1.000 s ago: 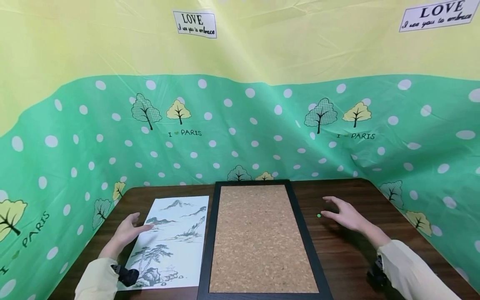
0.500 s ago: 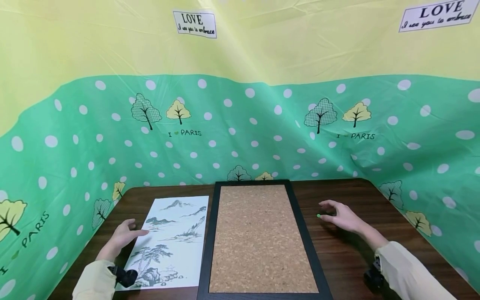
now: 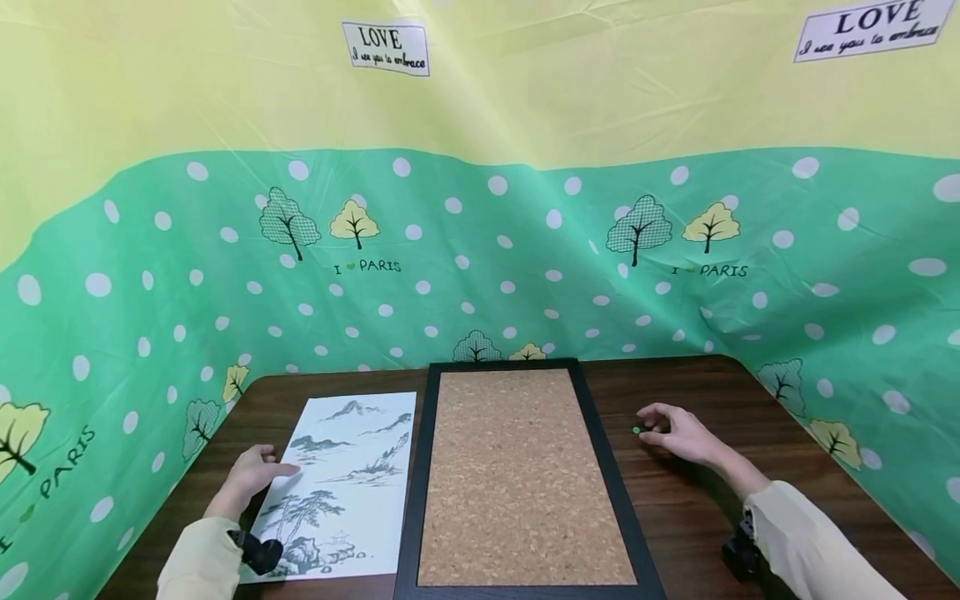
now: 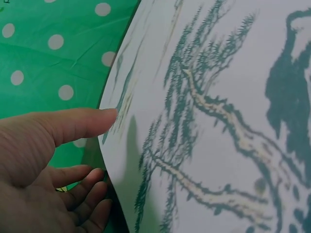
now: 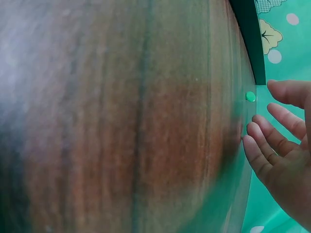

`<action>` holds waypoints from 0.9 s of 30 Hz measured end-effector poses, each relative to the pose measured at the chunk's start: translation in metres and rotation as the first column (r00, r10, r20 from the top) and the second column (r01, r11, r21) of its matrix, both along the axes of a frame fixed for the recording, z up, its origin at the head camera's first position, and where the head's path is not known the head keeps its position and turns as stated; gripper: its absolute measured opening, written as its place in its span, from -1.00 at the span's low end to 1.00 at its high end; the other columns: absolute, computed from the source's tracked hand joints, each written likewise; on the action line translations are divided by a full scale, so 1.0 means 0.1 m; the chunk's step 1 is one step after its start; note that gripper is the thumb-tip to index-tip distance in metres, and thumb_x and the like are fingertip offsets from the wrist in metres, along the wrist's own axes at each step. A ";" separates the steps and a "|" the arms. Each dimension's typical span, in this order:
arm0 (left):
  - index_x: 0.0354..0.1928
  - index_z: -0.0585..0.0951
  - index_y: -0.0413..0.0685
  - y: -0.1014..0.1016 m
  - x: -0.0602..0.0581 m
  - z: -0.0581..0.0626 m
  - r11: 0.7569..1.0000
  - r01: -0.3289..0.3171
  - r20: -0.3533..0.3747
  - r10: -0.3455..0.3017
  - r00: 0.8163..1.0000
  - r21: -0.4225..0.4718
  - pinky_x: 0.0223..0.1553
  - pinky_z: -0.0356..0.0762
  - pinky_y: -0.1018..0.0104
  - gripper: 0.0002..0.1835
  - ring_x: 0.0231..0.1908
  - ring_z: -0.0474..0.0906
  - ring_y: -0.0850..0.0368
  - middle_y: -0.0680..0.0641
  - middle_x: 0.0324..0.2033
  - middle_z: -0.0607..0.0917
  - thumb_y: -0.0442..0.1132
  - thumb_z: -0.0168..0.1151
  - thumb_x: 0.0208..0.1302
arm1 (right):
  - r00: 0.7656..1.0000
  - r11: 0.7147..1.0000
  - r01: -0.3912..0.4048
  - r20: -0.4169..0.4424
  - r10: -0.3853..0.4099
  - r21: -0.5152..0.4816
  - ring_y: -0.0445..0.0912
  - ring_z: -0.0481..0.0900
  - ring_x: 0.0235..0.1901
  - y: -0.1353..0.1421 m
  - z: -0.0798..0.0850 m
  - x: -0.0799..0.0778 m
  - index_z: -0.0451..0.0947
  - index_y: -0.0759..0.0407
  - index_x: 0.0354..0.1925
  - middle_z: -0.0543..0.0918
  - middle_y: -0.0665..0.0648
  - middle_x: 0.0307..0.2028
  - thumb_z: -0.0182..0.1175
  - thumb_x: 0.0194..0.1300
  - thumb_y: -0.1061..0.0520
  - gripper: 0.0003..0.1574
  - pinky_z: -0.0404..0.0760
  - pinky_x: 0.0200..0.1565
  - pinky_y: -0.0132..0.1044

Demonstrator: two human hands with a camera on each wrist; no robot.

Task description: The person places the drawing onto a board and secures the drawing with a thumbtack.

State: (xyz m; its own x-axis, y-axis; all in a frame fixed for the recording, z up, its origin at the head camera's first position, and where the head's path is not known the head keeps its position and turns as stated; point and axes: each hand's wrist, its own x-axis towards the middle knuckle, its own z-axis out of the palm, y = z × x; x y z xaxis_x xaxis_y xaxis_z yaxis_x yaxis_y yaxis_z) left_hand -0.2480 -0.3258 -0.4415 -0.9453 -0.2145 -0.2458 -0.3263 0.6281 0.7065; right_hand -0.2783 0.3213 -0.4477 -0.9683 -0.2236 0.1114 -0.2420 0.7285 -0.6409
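Observation:
A sheet of paper (image 3: 345,492) printed with an ink landscape lies on the table's left side. At its left edge is my left hand (image 3: 251,475); the thumb reaches over the paper and the loosely bent fingers are beside the edge. In the left wrist view, a gap shows between thumb and fingers (image 4: 90,194), and no pinch is seen. A small green thumbtack-like piece (image 5: 250,96) lies on the table at right. My right hand (image 3: 682,435) is close beside it, thumb and forefinger apart, with the piece just past their tips.
A cork board (image 3: 517,475) with a black frame (image 3: 600,454) lies mid-table, between both hands. The dark wooden table (image 3: 705,379) ends at a green and yellow printed cloth (image 3: 480,233) behind and at the sides.
My right hand has shifted slightly left and lower, its thumb and forefinger closer to the green piece. The left hand has lowered along the paper's left edge. Paper and board look unmoved.

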 end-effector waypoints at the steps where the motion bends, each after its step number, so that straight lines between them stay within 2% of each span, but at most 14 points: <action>1: 0.21 0.04 -0.61 0.01 0.00 0.00 1.000 -0.003 -0.001 0.003 1.000 -0.006 0.11 0.17 -0.20 -0.08 0.07 0.20 -0.40 -0.56 0.08 0.22 -0.17 0.32 0.00 | 1.000 1.000 0.001 0.010 -0.001 -0.012 -0.05 0.45 -0.35 0.00 -0.01 -0.01 0.44 0.40 -0.05 0.52 0.18 -0.30 0.23 0.12 0.18 -0.55 0.47 -0.48 -0.30; 4: 0.19 0.05 -0.63 0.04 0.01 0.00 1.000 -0.003 -0.009 0.003 1.000 -0.025 0.09 0.20 -0.19 -0.08 0.05 0.23 -0.40 -0.56 0.07 0.24 -0.19 0.34 -0.04 | 1.000 0.999 0.006 0.026 -0.005 -0.038 -0.07 0.44 -0.39 0.01 -0.04 -0.02 0.45 0.41 -0.07 0.50 0.16 -0.33 0.22 0.12 0.21 -0.58 0.48 -0.54 -0.31; 12: 0.16 0.12 -0.63 0.10 0.00 0.00 0.998 -0.001 -0.027 -0.001 1.000 -0.070 0.05 0.25 -0.18 -0.11 -0.03 0.31 -0.35 -0.55 0.01 0.33 -0.18 0.36 -0.05 | 0.999 0.998 -0.001 0.038 0.004 -0.064 -0.14 0.45 -0.49 0.01 -0.07 -0.07 0.48 0.40 -0.16 0.54 0.13 -0.40 0.21 0.11 0.24 -0.68 0.49 -0.56 -0.31; 20: -0.04 0.31 -0.54 0.13 0.00 0.02 0.996 -0.016 -0.024 0.014 1.000 -0.082 -0.12 0.33 -0.09 -0.36 -0.21 0.37 -0.21 -0.42 -0.21 0.45 -0.27 0.36 -0.09 | 1.000 1.000 -0.029 -0.011 0.029 0.010 -0.18 0.40 -0.50 -0.01 -0.07 -0.12 0.53 0.36 -0.26 0.51 0.06 -0.48 0.28 0.05 0.24 -0.74 0.39 -0.49 -0.39; 27: -0.14 0.38 -0.50 0.07 -0.02 0.01 0.994 -0.044 -0.014 0.042 0.999 -0.103 -0.19 0.34 -0.03 -0.44 -0.25 0.36 -0.19 -0.37 -0.27 0.47 -0.26 0.39 -0.12 | 0.999 0.998 -0.038 -0.021 0.039 0.042 -0.18 0.40 -0.49 -0.05 -0.07 -0.14 0.56 0.36 -0.32 0.53 0.05 -0.49 0.23 0.04 0.31 -0.83 0.40 -0.46 -0.40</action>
State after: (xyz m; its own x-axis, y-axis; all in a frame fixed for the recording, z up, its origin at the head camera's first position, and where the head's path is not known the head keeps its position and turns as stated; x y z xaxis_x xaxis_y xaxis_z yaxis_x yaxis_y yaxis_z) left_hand -0.2500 -0.3187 -0.4409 -0.9373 -0.2786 -0.2093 -0.3466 0.6835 0.6424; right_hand -0.2923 0.3166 -0.4542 -0.9563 -0.2655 0.1222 -0.2839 0.7445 -0.6043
